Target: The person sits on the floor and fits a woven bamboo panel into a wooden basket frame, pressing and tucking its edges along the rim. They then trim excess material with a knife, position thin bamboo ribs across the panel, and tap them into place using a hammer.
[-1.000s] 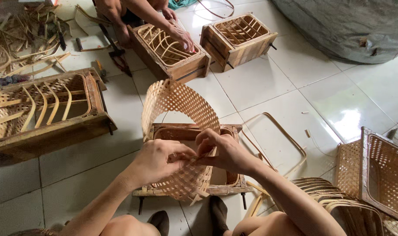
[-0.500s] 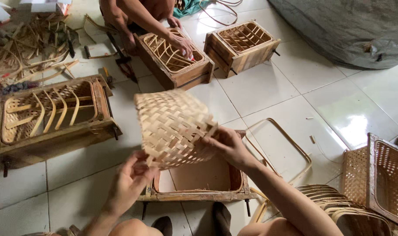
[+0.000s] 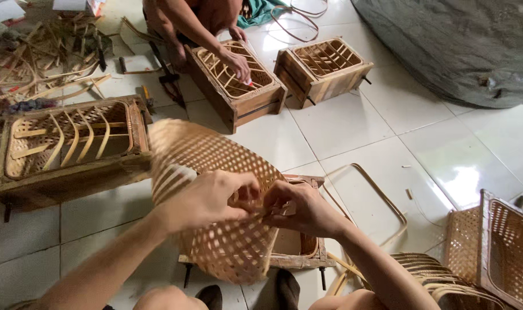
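Two hands work at one woven basket, held on its side above a wooden mould that stands on the tiled floor just past the person's knees. The left hand lies over the weave with its fingers curled tight around the basket's edge; the right hand meets it there, fingers pinched shut on a short strip at the same edge. What lies inside the mould under the basket cannot be made out. To the right lie one bent cane frame flat on the floor, a stack of finished woven pieces and a bundle of curved ribs. To the left stands a second mould with curved cane ribs inside. Farther off are two more moulds: one with ribs in it, where another person's hand rests on the canes, and one with a part-woven lattice inside. Loose cane scraps litter the far left.
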A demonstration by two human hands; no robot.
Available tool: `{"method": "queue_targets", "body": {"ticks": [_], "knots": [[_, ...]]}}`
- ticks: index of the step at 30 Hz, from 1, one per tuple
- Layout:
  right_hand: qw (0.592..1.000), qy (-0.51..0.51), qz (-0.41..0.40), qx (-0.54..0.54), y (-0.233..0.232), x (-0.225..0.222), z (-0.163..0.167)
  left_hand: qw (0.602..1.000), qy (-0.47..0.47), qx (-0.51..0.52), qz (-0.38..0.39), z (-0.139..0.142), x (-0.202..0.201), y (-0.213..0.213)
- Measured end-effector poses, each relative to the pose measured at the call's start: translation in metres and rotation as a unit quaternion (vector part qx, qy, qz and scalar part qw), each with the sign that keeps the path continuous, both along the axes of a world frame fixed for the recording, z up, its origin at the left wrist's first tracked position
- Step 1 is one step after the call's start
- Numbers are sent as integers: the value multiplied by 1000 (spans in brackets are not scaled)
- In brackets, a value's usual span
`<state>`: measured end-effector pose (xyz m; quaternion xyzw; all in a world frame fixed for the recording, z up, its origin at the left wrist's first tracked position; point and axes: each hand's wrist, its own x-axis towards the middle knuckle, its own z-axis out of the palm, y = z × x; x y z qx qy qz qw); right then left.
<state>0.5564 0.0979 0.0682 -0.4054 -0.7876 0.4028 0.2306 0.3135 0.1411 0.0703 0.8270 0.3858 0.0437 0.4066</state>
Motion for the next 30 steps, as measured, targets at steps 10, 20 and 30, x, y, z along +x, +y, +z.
{"method": "queue_targets", "body": {"ticks": [10, 20, 30], "knots": [[993, 38, 81, 72, 2, 5, -11, 990, -56, -130, -21, -10, -1, -3], [976, 163, 141, 46, 1, 17, -15, 964, -215, -152, -26, -27, -10, -5], [987, 98, 130, -4, 8, 16, -22, 976, -185, -76, -83, -28, -7, -6]]}}
